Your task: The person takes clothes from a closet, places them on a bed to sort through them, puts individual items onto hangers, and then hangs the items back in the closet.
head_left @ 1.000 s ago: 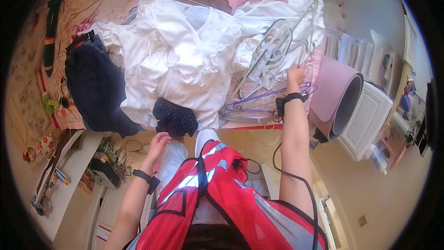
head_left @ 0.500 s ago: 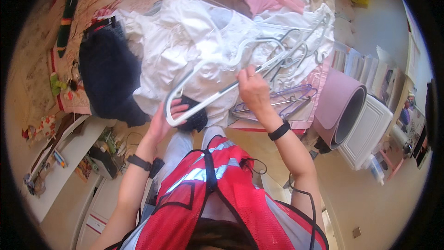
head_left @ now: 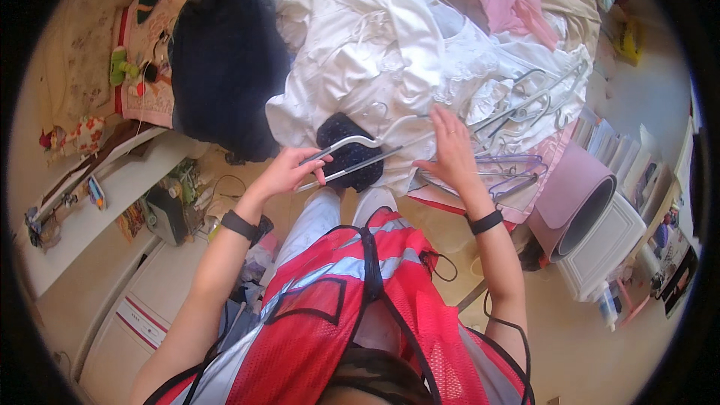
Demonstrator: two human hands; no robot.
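My left hand (head_left: 298, 169) is closed around one end of a white and grey clothes hanger (head_left: 356, 140), thumb and fingers wrapped about its corner. At the other end, my right hand (head_left: 453, 151) has its fingers stretched out, thumb apart; whether it touches the hanger I cannot tell. Beneath the hanger lies a dark cloth with small dots (head_left: 346, 129). White garments (head_left: 360, 52) are heaped just beyond my hands. Dark trousers or a similar dark garment (head_left: 225, 67) lie folded to the left.
Several loose hangers (head_left: 525, 105) lie on the white clothes at right, with purplish hangers (head_left: 510, 172) nearer the edge. A pink garment (head_left: 517, 11) is farther back. Right of the bed are a rolled pink mat (head_left: 574, 195) and a row of books (head_left: 600, 150). A white shelf (head_left: 97, 202) stands at left.
The hanger has turned flatter and edge-on to me. My right hand has loosened from its pinch, fingers now stretched out. My left hand has kept its end. The whole view has shifted.
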